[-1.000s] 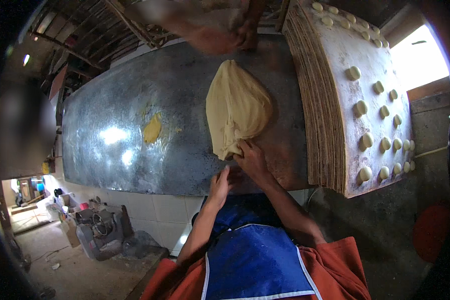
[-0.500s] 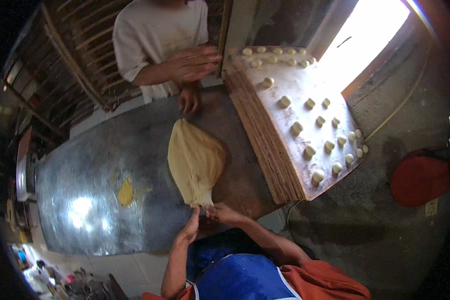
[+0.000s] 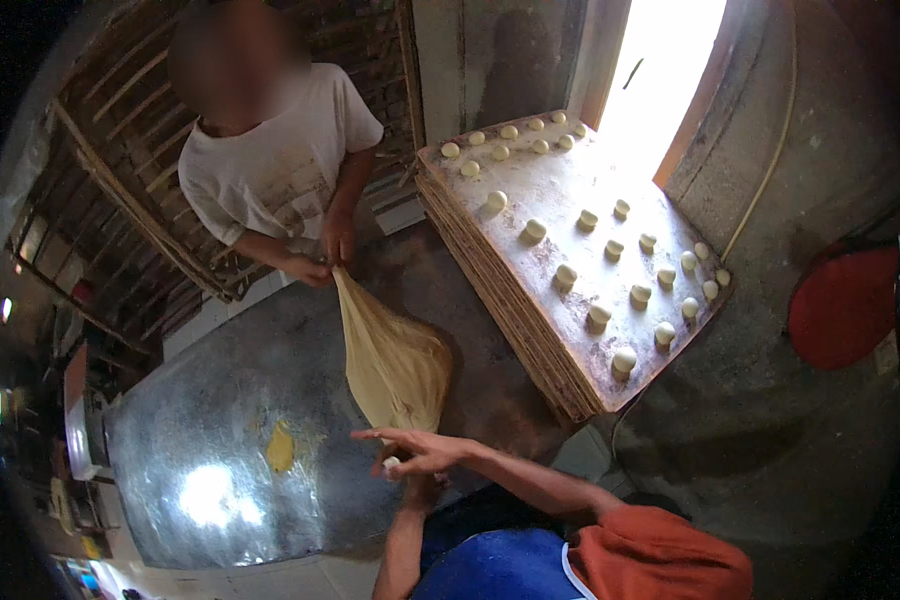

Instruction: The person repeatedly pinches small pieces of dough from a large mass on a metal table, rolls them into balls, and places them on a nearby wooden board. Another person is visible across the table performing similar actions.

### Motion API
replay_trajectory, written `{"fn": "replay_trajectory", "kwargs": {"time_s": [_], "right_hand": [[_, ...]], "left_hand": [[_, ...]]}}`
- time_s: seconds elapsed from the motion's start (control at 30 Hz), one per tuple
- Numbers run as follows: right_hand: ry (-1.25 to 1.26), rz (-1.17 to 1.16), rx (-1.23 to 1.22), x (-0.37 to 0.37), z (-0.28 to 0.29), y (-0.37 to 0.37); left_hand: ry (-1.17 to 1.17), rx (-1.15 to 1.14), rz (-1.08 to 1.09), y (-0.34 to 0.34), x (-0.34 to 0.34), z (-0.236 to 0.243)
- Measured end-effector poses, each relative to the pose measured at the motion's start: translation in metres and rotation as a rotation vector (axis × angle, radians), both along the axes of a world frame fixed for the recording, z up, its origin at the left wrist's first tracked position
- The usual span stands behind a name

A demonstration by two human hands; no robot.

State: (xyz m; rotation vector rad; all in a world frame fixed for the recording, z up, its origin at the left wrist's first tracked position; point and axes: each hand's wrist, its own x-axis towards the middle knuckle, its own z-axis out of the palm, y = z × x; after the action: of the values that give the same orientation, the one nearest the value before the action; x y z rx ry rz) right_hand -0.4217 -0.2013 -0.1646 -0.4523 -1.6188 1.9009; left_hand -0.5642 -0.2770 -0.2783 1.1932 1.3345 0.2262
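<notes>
A large, pale yellow piece of dough (image 3: 395, 350) lies on the dark tabletop, its far end drawn up to a point. My left hand (image 3: 422, 488) is at its near end, partly hidden under my right hand, and appears closed around the dough. Crossing over it, my right hand (image 3: 425, 450) has its fingers stretched to the left and apart. A small white lump of dough (image 3: 392, 463) shows by the right thumb; which hand bears it is unclear. Across the table, a co-worker's hands (image 3: 317, 266) hold the dough's far tip.
Several small dough balls sit on the top board (image 3: 560, 200) of a tall stack at right. A flattened yellow smear (image 3: 281, 447) marks the metal table (image 3: 210, 400). A round red object (image 3: 842, 308) stands far right; slatted racks (image 3: 120, 180) rise behind the co-worker.
The co-worker now grips the dough's far tip and has pulled it up toward themself. My right hand has moved across my left with fingers extended. The whole view has shifted.
</notes>
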Motion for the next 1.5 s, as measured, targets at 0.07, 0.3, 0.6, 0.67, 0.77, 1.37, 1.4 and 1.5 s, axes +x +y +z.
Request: {"fn": "replay_trajectory", "kwargs": {"time_s": [0.07,0.3,0.6,0.67,0.77,1.37,1.4,1.5], "right_hand": [[-0.047,0.083,0.038,-0.029,-0.025,0.017],[-0.111,0.131,0.279,-0.063,-0.095,0.008],[-0.936,-0.745,0.819,0.1,-0.069,-0.05],[-1.15,-0.976,0.99,0.11,-0.065,-0.04],[-1.139,-0.854,0.772,0.09,-0.068,-0.019],[-0.971,-0.622,0.729,0.109,-0.097,-0.024],[-1.012,-0.488,0.564,0.112,-0.095,-0.026],[-1.058,-0.533,0.542,0.108,-0.092,-0.034]], "left_hand": [[0.124,-0.071,0.111,-0.006,0.001,0.016],[0.17,0.271,-0.109,-0.024,-0.003,0.114],[0.692,0.942,0.038,-0.032,-0.091,0.056],[1.15,1.266,-0.077,-0.01,-0.105,0.02],[1.06,1.068,0.155,0.02,-0.103,-0.023],[0.193,0.9,0.37,0.007,-0.086,-0.014],[0.055,0.923,0.318,0.008,-0.087,-0.014],[0.457,0.948,0.329,0.013,-0.084,-0.009]]}}
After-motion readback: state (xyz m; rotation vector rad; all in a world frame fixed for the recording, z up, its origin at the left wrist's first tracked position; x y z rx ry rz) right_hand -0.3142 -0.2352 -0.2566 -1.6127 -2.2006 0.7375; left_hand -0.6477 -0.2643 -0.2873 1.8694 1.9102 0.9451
